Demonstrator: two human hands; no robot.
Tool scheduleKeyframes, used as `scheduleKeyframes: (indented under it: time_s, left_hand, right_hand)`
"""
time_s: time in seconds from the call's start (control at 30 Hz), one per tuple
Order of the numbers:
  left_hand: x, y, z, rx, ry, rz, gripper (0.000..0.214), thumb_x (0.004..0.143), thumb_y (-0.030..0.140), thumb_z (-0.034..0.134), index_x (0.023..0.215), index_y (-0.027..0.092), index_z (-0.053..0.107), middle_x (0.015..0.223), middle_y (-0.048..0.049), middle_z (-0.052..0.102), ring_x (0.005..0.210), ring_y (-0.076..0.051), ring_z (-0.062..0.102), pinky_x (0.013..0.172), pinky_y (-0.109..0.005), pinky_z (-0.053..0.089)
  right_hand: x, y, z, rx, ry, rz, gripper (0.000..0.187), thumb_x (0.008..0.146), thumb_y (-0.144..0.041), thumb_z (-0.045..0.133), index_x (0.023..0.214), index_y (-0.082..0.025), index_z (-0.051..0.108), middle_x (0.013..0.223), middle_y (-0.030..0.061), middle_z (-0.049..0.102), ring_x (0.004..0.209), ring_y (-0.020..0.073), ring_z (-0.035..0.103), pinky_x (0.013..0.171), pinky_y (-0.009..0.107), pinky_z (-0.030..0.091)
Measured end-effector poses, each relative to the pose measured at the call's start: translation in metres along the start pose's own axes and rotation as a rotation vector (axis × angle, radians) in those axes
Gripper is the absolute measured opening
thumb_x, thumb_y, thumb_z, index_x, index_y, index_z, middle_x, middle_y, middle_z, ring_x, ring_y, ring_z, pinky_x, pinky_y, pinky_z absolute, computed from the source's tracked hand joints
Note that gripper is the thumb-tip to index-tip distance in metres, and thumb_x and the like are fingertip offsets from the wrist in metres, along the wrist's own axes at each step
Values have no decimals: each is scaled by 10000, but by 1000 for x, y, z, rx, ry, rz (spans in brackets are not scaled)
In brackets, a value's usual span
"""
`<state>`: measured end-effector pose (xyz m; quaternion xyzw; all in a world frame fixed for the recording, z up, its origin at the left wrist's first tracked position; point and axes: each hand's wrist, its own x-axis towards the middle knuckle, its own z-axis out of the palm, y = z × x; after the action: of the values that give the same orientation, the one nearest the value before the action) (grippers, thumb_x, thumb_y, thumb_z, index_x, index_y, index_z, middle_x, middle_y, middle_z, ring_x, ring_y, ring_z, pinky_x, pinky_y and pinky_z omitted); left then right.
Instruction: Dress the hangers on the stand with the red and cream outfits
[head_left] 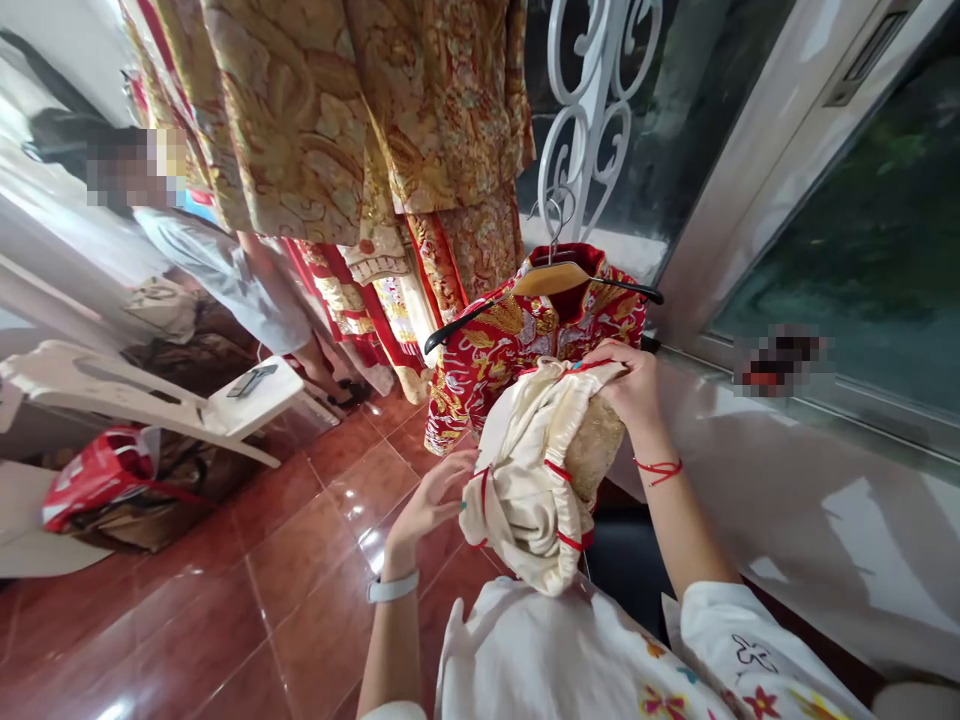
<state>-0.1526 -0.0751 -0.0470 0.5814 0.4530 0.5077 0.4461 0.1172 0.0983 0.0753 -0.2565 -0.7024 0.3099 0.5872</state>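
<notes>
My right hand (634,385) is closed on the top edge of a bunched cream satin garment (529,480) with red trim, holding it up in front of me. My left hand (433,500) has its fingers spread and touches the garment's left side near a red tie. Just behind hangs a red and gold embroidered jacket (517,345) on a hanger (547,280) with black arms. A red string sits on my right wrist and a white band on my left.
Gold and red embroidered gowns (330,120) hang above. Another person (225,270) in grey bends over at the left. A white plastic chair (150,395) lies tipped, with a red bag (97,475) beside it. White scrolled ironwork (592,110) and glass panels stand at the right. The floor is red tile.
</notes>
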Motion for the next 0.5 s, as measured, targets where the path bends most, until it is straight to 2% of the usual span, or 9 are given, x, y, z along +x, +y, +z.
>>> scheduleKeyframes:
  time_s: [0.1, 0.13, 0.2, 0.27, 0.33, 0.4, 0.5]
  left_hand:
    - [37, 26, 23, 79, 138, 95, 636, 772, 411, 765, 1347, 311, 512, 1362, -100, 583, 1270, -297, 562, 1074, -491, 466]
    - [53, 34, 35, 147, 193, 119, 681, 771, 411, 766, 1377, 293, 480, 1357, -105, 579, 1258, -294, 559, 1081, -486, 450]
    - [82, 47, 57, 221, 217, 157, 667, 783, 404, 752, 1375, 243, 490, 1353, -117, 583, 1244, -293, 554, 1089, -465, 426]
    - [104, 53, 74, 178, 169, 162, 521, 819, 405, 713, 1280, 203, 581, 1277, -117, 640, 1179, -287, 587, 1060, -427, 438]
    - [117, 51, 82, 68, 118, 124, 365, 829, 409, 698, 1109, 176, 674, 1092, -103, 709, 1022, -266, 638, 965, -383, 485]
    - [121, 46, 81, -54, 96, 67, 289, 786, 412, 740, 920, 157, 710, 889, -75, 715, 833, -227, 638, 827, -335, 517]
    - [121, 46, 75, -230, 144, 4, 301, 710, 434, 796, 750, 155, 690, 724, -30, 677, 662, -167, 593, 676, -281, 509]
  right_hand:
    - [3, -3, 3, 74, -141, -22, 43, 691, -172, 727, 659, -196, 713, 644, 7, 625, 586, 134, 540, 528, 257, 402]
    - [4, -4, 4, 91, -191, -28, 48, 701, -189, 742, 661, -195, 717, 645, 8, 623, 583, 132, 537, 524, 255, 397]
    - [4, -4, 7, 106, -275, -27, 71, 713, -225, 770, 667, -194, 725, 648, 10, 624, 582, 128, 536, 521, 249, 394]
    - [4, -2, 7, 106, -315, -13, 109, 711, -265, 792, 665, -192, 727, 648, 10, 626, 580, 125, 538, 523, 244, 400]
    - [4, 3, 4, 104, -342, 9, 147, 701, -306, 806, 662, -189, 726, 653, 11, 633, 581, 124, 545, 531, 242, 414]
    - [2, 8, 0, 97, -376, 43, 168, 693, -339, 806, 682, -188, 733, 677, 18, 654, 599, 131, 568, 558, 248, 445]
    - [-2, 16, -6, 73, -423, 89, 190, 681, -341, 801, 788, -189, 759, 757, 34, 699, 690, 163, 634, 659, 277, 509]
